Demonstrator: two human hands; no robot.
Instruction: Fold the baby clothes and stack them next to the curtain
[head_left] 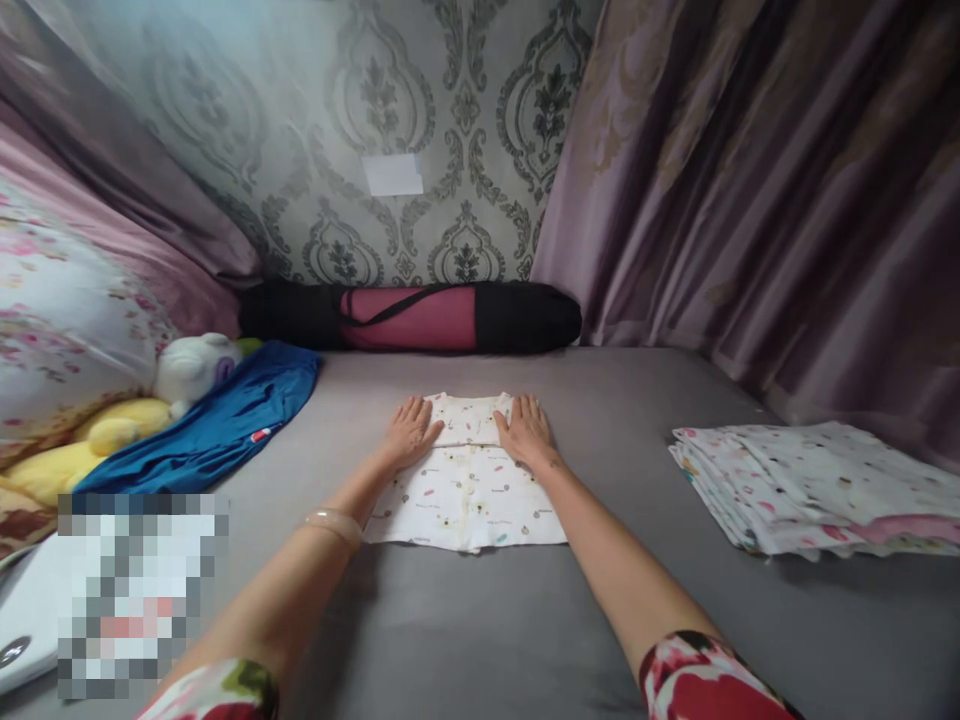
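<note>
A small white printed garment (466, 490) lies flat on the grey bed sheet (480, 630), straight ahead of me. Its far part looks folded over, with a crease running across between my hands. On its far left edge rests my left hand (411, 432), palm down with the fingers stretched out. My right hand (525, 430) lies flat on the far right edge, fingers extended and pointing away from me. Neither hand grips the cloth. Parts of both side edges are hidden under the hands and forearms.
To the right sits a stack of folded printed cloths (817, 480). A black and maroon rolled bag (409, 318) lies along the wall. At left are a blue cloth (217, 430), a white plush toy (196, 370), a yellow plush toy (97, 440) and a partly blurred white object (37, 600).
</note>
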